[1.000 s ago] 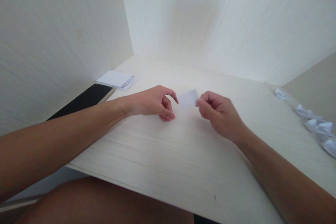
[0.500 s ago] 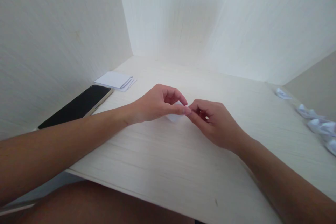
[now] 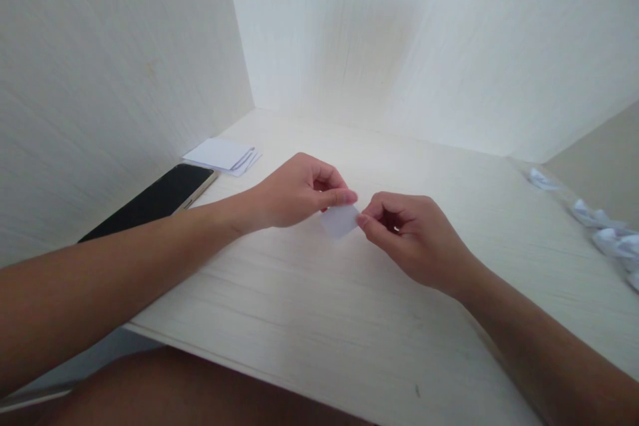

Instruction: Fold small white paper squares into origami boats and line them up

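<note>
Paper (image 3: 340,222) sits below the left hand (image 3: 302,192), whose fingers (image 3: 344,197) pinch its upper edge; the right hand (image 3: 417,234) grasps its right corner.

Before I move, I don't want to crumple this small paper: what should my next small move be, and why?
Probably hold your right hand still and slide your left hand's thumb gently along the white paper's upper edge: the right fingers pinch its right corner, and the left thumb lies at that edge. Any crease there is too blurred to tell.
</note>
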`<state>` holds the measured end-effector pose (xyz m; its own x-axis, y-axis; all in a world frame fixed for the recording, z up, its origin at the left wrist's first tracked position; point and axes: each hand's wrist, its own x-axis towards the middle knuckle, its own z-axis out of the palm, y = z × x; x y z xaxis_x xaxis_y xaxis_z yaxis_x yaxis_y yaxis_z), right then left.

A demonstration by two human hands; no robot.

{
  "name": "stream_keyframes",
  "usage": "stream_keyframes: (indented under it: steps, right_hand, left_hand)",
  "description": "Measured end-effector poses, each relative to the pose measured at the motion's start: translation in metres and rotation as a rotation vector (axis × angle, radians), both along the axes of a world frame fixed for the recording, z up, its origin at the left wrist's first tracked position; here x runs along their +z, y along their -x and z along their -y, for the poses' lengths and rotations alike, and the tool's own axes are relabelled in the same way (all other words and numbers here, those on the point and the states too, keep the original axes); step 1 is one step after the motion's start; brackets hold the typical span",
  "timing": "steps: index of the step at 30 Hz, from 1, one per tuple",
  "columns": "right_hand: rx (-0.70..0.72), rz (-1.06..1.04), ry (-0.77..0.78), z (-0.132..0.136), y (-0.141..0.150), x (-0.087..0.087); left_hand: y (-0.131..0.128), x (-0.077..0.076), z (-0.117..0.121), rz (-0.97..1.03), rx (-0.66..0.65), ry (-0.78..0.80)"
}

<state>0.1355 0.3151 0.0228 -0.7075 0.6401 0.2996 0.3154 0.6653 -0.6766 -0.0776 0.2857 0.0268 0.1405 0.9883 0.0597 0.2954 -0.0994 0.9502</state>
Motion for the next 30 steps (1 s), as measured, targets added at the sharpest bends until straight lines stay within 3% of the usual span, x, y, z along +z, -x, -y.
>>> stream_keyframes:
  steps: [5, 11, 15, 23, 30]
  right_hand:
    - [-0.082, -0.117, 0.168, -0.008, -0.001, -0.004]
    - [-0.232, -0.349, 0.373, -0.014, -0.001, -0.01]
    - [-0.213, -0.387, 0.457, -0.014, 0.0, -0.013]
    - [-0.207, -0.371, 0.371, -0.014, 0.002, -0.011]
    - [-0.119, -0.342, 0.175, -0.013, -0.001, -0.013]
  left_hand:
    - [0.008, 0.002, -0.007, 0.263, 0.234, -0.021]
    - [-0.011, -0.01, 0.0, 0.509, 0.101, 0.114]
    - [-0.017, -0.014, 0.003, 0.54, 0.129, 0.078]
    - [-0.018, -0.015, 0.003, 0.496, 0.077, -0.018]
    - [-0.012, -0.018, 0.001, 0.577, -0.092, 0.134]
